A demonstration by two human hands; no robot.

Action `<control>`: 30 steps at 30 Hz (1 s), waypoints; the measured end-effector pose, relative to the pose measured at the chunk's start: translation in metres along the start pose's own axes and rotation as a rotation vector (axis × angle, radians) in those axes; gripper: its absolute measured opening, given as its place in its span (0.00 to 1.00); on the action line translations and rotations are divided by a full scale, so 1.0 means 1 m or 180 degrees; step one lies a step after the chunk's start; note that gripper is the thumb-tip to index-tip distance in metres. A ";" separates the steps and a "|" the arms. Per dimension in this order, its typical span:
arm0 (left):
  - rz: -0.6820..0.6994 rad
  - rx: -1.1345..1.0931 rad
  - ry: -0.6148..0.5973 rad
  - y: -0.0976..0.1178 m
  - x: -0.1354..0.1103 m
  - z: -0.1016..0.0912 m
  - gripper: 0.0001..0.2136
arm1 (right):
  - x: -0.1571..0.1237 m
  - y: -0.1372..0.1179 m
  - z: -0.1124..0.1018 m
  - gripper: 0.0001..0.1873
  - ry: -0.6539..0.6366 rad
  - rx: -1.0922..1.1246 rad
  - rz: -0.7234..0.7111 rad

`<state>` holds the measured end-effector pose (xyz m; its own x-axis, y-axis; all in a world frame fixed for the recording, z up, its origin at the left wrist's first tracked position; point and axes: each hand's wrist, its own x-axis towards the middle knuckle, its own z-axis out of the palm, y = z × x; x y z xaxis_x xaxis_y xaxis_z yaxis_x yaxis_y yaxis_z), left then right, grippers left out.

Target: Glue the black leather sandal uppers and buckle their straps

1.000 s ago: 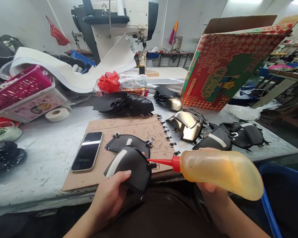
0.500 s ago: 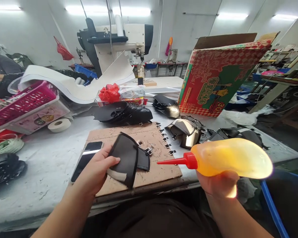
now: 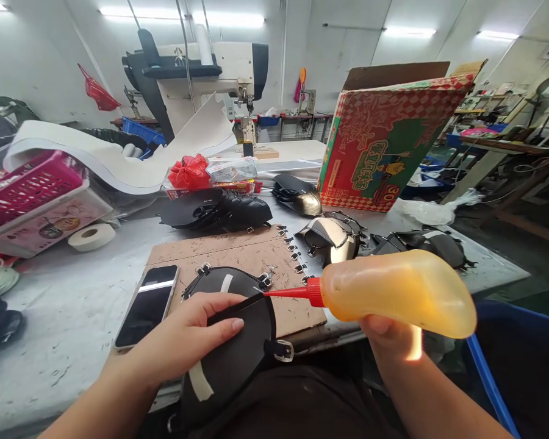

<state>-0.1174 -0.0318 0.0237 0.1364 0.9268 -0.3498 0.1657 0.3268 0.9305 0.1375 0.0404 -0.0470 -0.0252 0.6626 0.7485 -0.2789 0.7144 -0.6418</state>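
My left hand pinches a black leather-like panel between thumb and fingers. The panel has a bound edge, a pale tape strip and a silver buckle on its right side. Beyond it, a black section with another pale strip and small buckles lies over the brown board; whether the two are joined is hidden by my fingers. In my right hand is a squeeze bottle of amber liquid, lying nearly level. Its red nozzle points left, the tip at the panel's upper edge.
A phone rests on the board's left side, with several small buckles along its right edge. Stacked black pieces, gold-and-black pieces and a carton stand behind. A blue bin is at right, a sewing machine at back.
The left hand's panel has come lower and nearer me, its buckle now showing. The squeeze bottle has moved left, bringing its nozzle tip to the panel's edge. The view has shifted slightly right.
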 end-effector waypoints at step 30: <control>0.0209 -0.0947 0.0900 0.003 0.001 0.009 0.17 | -0.033 0.008 -0.003 0.20 0.0106 -0.0096 0.0062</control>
<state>-0.1077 -0.0319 0.0253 -0.1431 0.9482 -0.2836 -0.1295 0.2662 0.9552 0.1391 0.0250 -0.0768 0.0016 0.6833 0.7302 -0.2495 0.7073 -0.6614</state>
